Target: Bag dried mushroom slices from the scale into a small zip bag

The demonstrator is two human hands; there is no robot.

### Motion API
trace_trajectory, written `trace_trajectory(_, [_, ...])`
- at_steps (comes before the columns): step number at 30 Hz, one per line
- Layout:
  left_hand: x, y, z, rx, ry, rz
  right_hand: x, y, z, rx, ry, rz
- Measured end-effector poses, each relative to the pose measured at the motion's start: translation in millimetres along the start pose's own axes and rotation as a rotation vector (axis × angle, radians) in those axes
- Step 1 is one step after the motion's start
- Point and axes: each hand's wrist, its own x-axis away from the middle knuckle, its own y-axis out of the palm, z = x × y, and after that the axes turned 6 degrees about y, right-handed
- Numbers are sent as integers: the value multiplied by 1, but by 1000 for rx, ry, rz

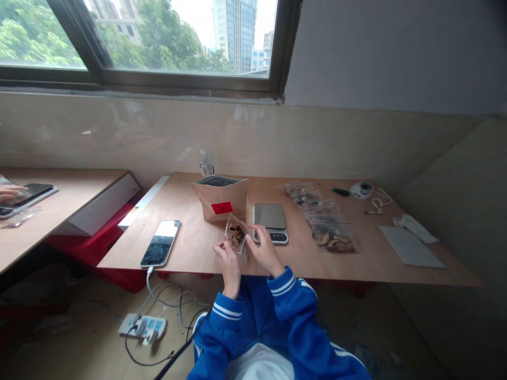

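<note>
Both my hands hold a small clear plastic pouch [236, 234] with brown nuts or dried pieces inside, above the near edge of the wooden table [396, 264]. My left hand [228, 259] grips its left side and my right hand [263, 248] pinches its right top edge. Just behind the pouch stands an open brown paper bag [220, 198] with a red label. A small digital scale [270, 221] lies right of the bag, close to my right hand.
A row of filled clear pouches [322, 215] lies right of the scale. A phone [160, 243] on a cable lies at left, a water bottle [206, 164] behind the bag. A screwdriver [336, 190], a white round device [362, 189] and paper [410, 245] sit far right. Another person's hand [10, 193] rests on a tablet at the left desk.
</note>
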Motion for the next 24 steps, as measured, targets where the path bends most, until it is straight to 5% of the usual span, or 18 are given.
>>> trace_trajectory(5, [1,1,-3,176,-43,-93,31,5,22,-72,160,-284])
trace_trajectory(12, [2,2,12,353,81,-331,15,0,16,-266,142,-31])
trace_trajectory(16, [-14,6,13,244,167,-160,10,-20,20,-476,226,48])
trace_trajectory(24, [-27,17,-1,417,-5,-399,11,-48,45,-578,362,-25])
